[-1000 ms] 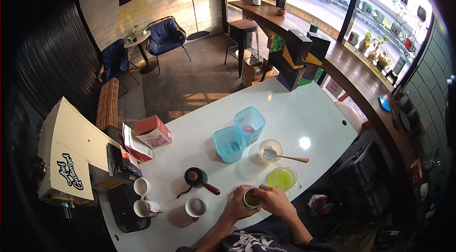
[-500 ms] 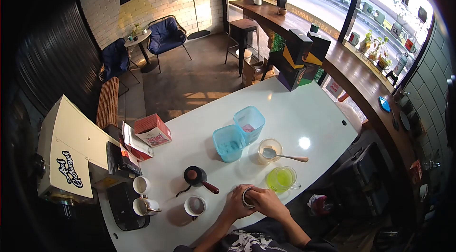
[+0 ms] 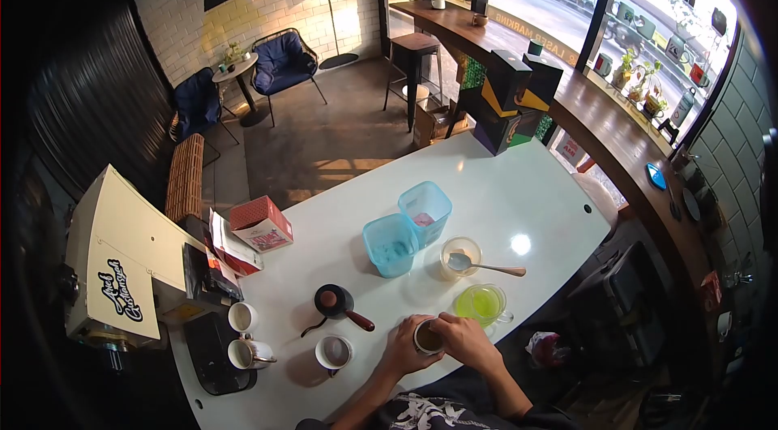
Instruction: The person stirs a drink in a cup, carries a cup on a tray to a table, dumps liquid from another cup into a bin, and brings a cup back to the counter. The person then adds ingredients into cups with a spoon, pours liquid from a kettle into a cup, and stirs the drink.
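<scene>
left hand (image 3: 404, 346) holds cup (image 3: 426, 338), right hand (image 3: 465, 339) over it.

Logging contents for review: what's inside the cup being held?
Something brownish shows inside the cup, unclear what. The right hand covers part of the opening and whatever lies beneath.

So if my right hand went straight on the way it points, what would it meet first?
Most likely the cup, right in front of your right hand; past it, probably your left hand, which is around the cup's other side. Exact depth is unclear.
</scene>
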Motion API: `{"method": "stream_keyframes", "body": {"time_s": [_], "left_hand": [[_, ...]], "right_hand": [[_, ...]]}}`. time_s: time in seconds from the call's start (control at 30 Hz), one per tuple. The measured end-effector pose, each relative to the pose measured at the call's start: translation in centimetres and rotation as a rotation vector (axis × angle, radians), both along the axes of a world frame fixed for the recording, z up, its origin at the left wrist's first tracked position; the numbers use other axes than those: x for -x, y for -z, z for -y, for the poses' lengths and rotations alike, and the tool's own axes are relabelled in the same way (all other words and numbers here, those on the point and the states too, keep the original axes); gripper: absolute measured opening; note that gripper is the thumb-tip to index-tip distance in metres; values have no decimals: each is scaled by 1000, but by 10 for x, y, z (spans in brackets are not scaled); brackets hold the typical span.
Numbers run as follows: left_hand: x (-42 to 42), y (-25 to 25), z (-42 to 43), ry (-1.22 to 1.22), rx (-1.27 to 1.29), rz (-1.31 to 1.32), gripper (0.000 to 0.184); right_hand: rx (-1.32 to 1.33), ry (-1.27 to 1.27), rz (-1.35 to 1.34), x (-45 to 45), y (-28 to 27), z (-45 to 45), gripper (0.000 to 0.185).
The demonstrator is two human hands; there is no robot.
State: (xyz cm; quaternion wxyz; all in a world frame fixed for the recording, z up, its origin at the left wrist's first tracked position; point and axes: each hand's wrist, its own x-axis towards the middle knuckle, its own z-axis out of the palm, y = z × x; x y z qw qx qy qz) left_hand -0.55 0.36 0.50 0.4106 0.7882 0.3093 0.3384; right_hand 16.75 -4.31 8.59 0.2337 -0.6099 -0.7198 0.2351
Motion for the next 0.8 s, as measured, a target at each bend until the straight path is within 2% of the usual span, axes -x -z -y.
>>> {"method": "stream_keyframes", "body": {"time_s": [0.33,0.7,0.8], "left_hand": [[0,10,-1,-3,-47,6,83],[-2,7,-3,-14,-104,6,81],[-1,9,-2,0,-45,12,84]], "right_hand": [[-11,40,-112,6,4,-2,23],[46,-127,-126,2,7,1,28],[59,-131,-137,-1,-4,3,28]]}}
